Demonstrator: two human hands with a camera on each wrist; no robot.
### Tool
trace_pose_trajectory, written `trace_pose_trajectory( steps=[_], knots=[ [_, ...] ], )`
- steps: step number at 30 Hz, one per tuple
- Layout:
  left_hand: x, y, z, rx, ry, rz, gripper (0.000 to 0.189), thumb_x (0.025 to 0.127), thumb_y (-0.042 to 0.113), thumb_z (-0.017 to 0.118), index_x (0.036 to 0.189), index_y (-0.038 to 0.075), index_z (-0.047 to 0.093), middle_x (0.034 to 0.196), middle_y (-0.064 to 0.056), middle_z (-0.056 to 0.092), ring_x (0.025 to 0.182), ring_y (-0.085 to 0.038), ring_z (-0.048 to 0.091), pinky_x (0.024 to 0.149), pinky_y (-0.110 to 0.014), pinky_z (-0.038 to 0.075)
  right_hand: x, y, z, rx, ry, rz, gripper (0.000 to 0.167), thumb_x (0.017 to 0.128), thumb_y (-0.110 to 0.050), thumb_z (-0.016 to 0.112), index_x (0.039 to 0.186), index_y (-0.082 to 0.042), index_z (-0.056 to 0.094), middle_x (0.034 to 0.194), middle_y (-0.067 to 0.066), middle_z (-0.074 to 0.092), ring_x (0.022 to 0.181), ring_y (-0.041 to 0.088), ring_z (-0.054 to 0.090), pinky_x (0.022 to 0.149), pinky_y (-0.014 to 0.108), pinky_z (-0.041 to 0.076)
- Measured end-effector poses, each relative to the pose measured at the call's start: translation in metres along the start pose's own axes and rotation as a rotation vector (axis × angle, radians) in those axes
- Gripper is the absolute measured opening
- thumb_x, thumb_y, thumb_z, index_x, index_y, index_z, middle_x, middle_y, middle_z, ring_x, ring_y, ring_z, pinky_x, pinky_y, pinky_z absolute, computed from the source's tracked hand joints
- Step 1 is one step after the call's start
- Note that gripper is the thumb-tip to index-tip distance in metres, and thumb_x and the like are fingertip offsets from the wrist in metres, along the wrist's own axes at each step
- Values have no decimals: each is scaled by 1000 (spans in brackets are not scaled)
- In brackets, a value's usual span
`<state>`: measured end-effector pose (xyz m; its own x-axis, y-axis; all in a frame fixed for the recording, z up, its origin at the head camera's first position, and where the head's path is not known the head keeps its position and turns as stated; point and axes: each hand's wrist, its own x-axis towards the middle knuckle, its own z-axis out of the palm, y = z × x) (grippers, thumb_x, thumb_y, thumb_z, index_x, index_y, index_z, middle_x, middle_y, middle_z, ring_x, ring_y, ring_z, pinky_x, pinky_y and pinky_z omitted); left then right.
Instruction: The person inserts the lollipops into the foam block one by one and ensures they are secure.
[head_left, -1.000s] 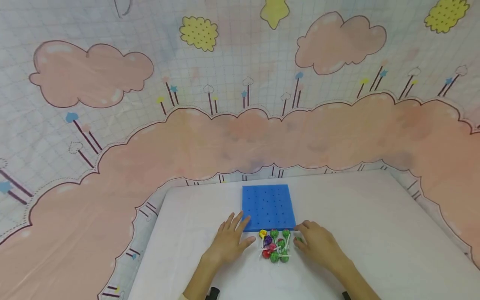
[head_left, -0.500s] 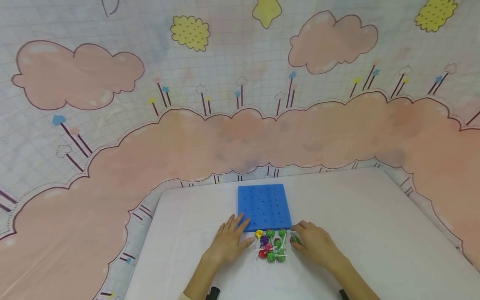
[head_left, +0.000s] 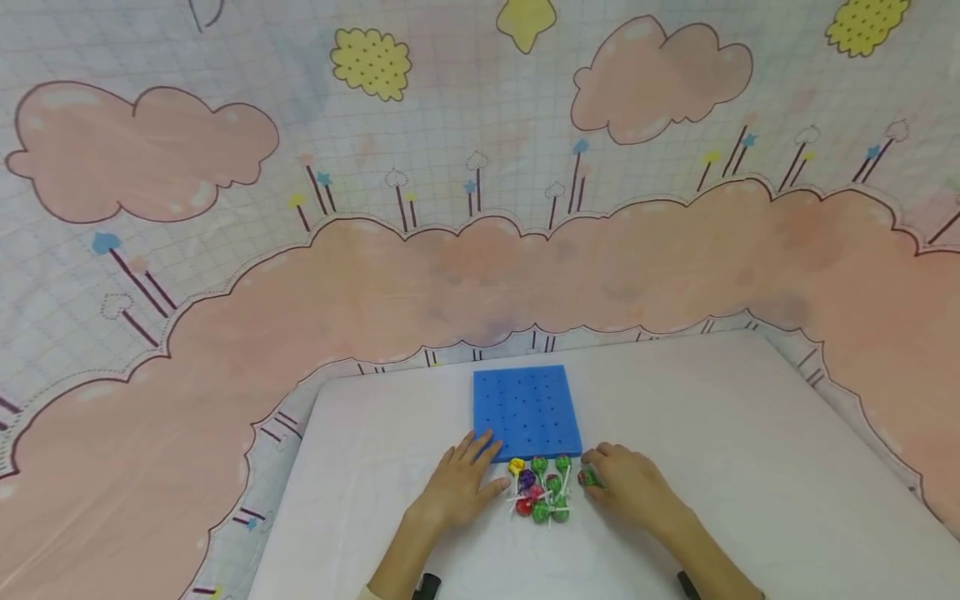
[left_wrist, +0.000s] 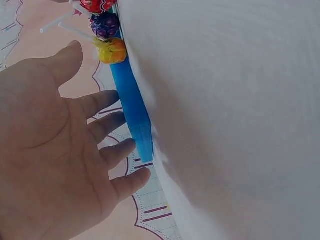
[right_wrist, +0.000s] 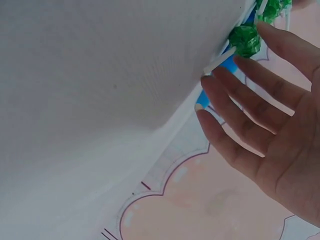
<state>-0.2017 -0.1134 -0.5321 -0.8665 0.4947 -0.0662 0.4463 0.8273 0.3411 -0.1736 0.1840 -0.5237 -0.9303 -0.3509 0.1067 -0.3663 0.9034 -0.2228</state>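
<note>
One huddle of wrapped lollipops (head_left: 540, 512) sits mid-table, right up by the near edge of a blue board (head_left: 525, 408) peppered with small dark dots: yellow lollipop (head_left: 517, 467) and purple lollipop (head_left: 527, 479) on the left, greens to the right. And here's the loner, a green lollipop (right_wrist: 245, 41) set just apart, at the thumb and forefinger of the right hand (head_left: 628, 483)! That hand is half spread, fingers loosely bent, no firm pinch to be seen; whether it touches the wrapper I can't tell. Over on the other flank, the left hand (head_left: 459, 483) is fanned wide, holding nothing, fingertips at the board's near left corner. Danger? A careless nudge could send that round green head rolling; crossed sticks might snag and drag neighbours along; a hard left push would likely skew the board on the white tabletop (head_left: 750, 467). Lettering? Nothing legible: wrappers too small, and the cloud-print backdrop (head_left: 450, 275) shows only drawings.
</note>
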Motion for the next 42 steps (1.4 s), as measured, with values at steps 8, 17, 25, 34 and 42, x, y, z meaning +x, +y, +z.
trace_pose_trajectory(
  steps=[8,17,25,34,42],
  knots=[
    [-1,-1,-1,-10,-2,27,69,107,51,52,161,11,41,169,-13,31,157,-41,22,122,-60,30,4,-1,2,-22,1,-29,36,79,-21,91,109,-8,77,96,4,72,82,20,66,69,36,59],
    [0,-1,0,-10,2,21,71,106,54,52,161,11,40,170,-11,30,157,-38,22,122,-57,31,10,-5,6,-28,-9,-32,24,79,-16,90,99,-12,76,83,-4,66,73,14,61,64,30,55],
    [-1,1,-1,-7,-3,15,70,106,52,53,161,11,40,170,-12,30,157,-38,22,122,-58,31,11,-9,8,-29,4,-53,18,80,-10,89,92,-11,76,80,-3,65,71,14,63,64,28,56],
    [-1,0,-1,13,9,18,70,106,52,54,161,11,41,169,-12,32,157,-38,24,122,-57,31,13,-10,6,3,0,-51,16,81,-6,87,91,-10,75,80,-2,65,69,14,62,62,28,55],
    [-1,-3,2,35,43,47,70,106,53,53,160,10,42,168,-14,34,155,-42,27,119,-60,34,13,-11,3,5,3,-56,15,83,-7,85,94,-8,75,81,-1,65,69,14,62,61,27,54]
  ],
)
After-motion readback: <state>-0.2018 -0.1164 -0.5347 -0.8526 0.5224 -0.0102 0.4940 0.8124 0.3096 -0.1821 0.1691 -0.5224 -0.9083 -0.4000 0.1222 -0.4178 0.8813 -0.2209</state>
